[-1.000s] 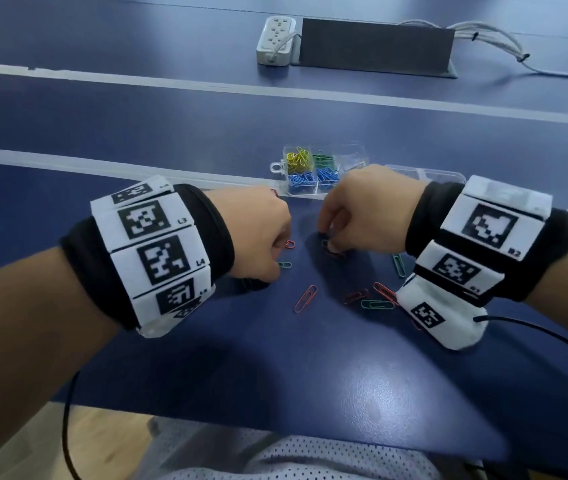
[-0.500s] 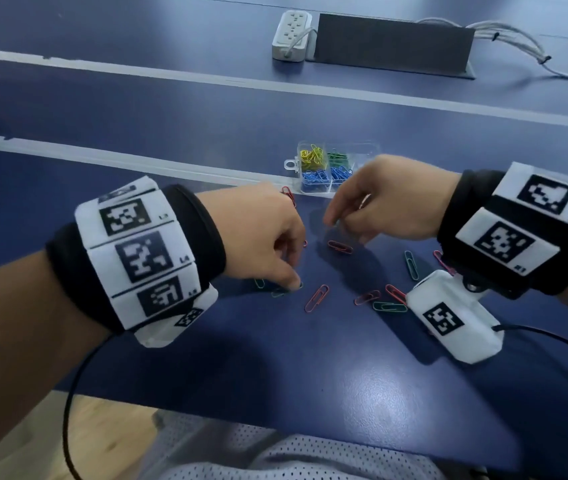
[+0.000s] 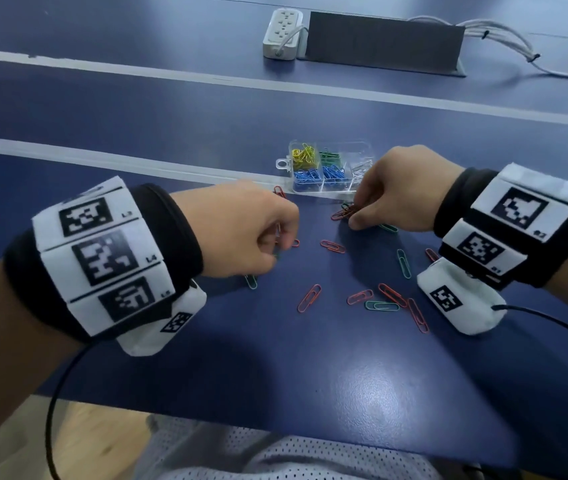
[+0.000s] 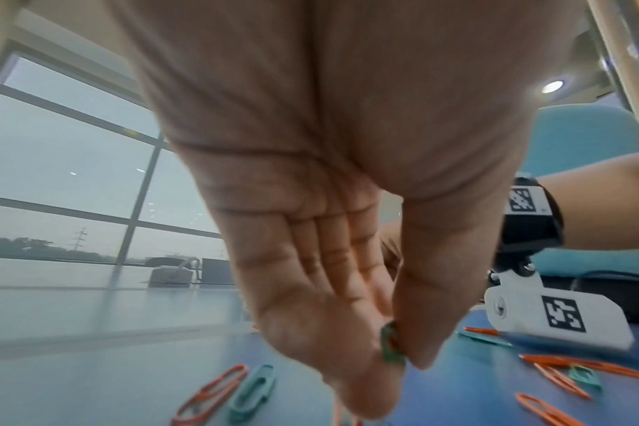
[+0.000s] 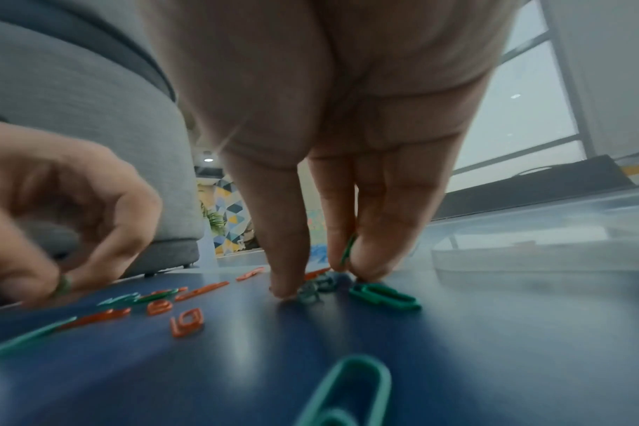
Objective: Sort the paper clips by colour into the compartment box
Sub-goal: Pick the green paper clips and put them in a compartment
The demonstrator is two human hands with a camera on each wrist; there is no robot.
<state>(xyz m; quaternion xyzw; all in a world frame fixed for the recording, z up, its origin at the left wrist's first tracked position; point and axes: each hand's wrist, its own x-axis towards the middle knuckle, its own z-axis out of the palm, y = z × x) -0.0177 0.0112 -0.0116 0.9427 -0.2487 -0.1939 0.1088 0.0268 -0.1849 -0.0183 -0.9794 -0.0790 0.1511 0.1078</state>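
Overhead, blue table [image 3: 275,382]; power strip [image 3: 282,38] far edge; windows [image 4: 73,173] behind.

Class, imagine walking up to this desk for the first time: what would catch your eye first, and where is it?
Probably the red and green paper clips strewn over the dark blue table between the two hands. Behind them stands the clear compartment box, already holding yellow, green, blue and pale clips. The left hand pinches a green clip.
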